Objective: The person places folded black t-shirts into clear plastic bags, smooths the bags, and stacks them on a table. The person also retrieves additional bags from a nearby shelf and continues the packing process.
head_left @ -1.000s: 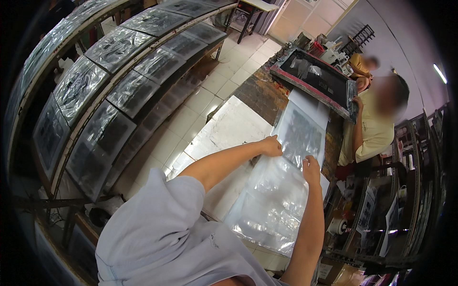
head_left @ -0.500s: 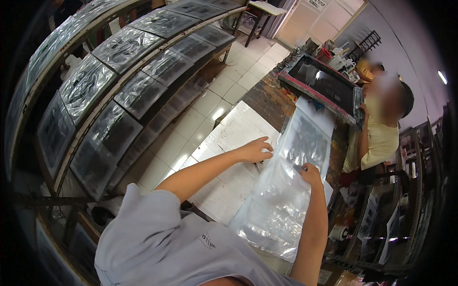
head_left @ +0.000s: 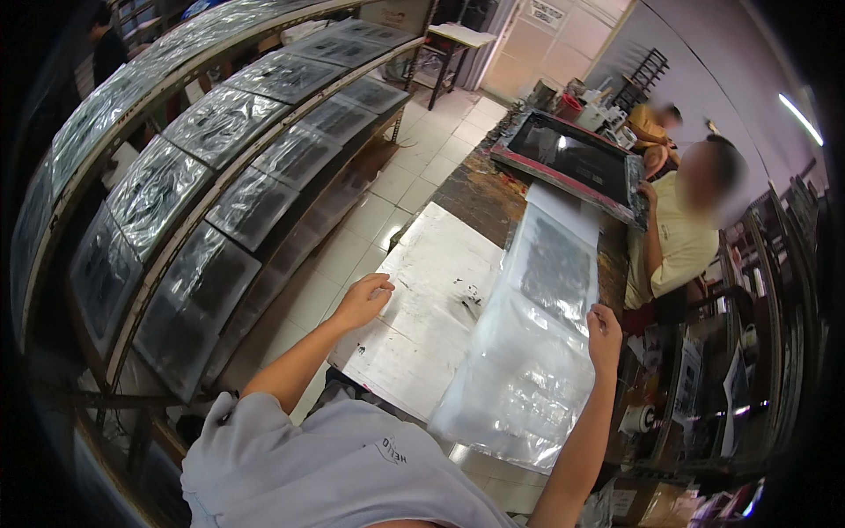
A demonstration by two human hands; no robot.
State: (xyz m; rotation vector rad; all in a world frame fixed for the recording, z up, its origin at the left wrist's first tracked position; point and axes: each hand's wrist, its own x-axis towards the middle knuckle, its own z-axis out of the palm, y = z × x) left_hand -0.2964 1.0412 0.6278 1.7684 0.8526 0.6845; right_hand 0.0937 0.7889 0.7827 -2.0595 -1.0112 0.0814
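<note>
**L hand (head_left: 363, 302) free, R hand (head_left: 604, 333) at edge of plastic sheets (head_left: 532, 374)**

L hand: fingers half curled, loosely open; I see nothing in it. Pos. over L edge of white board (head_left: 421, 282).
R hand: fingers bent toward thumb, at R edge of plastic sheets; I can't tell from my feed if it grips them.
Plastic sheets: clear, shiny, layered, qty unclear to me. Lying flat just R of white board, w/ a dark panel (head_left: 556, 264) showing nr far end.
White board: flat, w/ dark smudges.
Screen frame (head_left: 532, 161): dark mesh, red/black rim, beyond far end of plastic sheets, on stained table (head_left: 482, 189).
Co-worker (head_left: 685, 242): yellow shirt, R side, one hand at screen frame's R end.
2nd person (head_left: 650, 129): orange-yellow top, bkgd.
Rack (head_left: 239, 116): far L, several tiers, w/ plastic-covered dark pcs. (head_left: 189, 308)
Floor (head_left: 414, 187): pale tiles, btwn rack & table.
</note>
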